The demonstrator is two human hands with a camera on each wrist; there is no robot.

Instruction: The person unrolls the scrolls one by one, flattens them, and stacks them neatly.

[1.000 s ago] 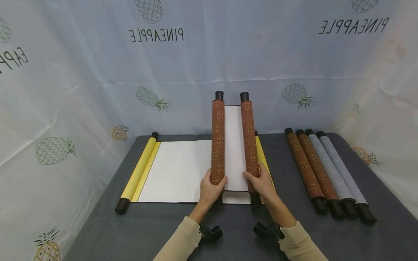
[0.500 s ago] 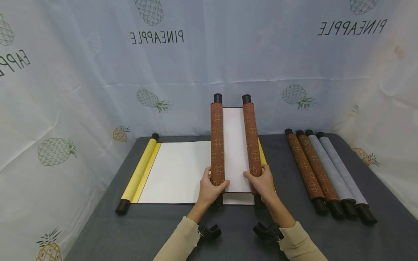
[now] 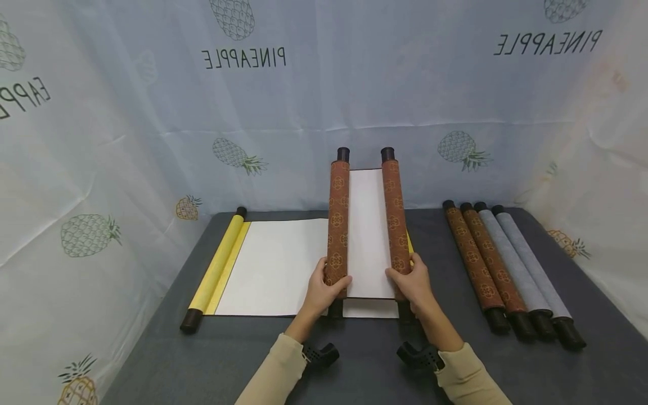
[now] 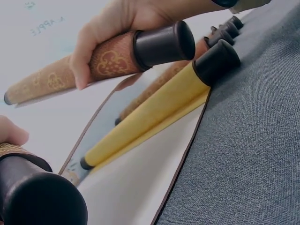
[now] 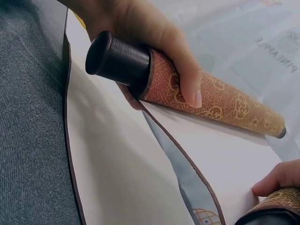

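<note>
Covering the whole work area, the grey table (image 3: 152,360) carries everything else, and most of its left half lies under a yellow scroll (image 3: 273,267) spread flat and open, its white sheet reaching left from the hands to a yellow roller (image 3: 215,269) with dark caps. To the right of the right hand, well apart from it, four rolled scrolls (image 3: 508,267) lie side by side, two brown and two grey, their long axes running from near to far. Between the hands is the brown scroll (image 3: 369,233), partly unrolled: two patterned rollers stand parallel with a strip of white paper between them. Its long axis points away from the person, the far end tilted up off the table toward the backdrop, the near end low just above the yellow scroll's right part. The left hand (image 3: 324,289) has its grip closed round the lower end of the left roller (image 3: 338,216), fingers curled over the patterned cover just above the dark cap. The right hand (image 3: 416,284) grips the lower end of the right roller (image 3: 396,216) the same way, thumb on the inner side.
</note>
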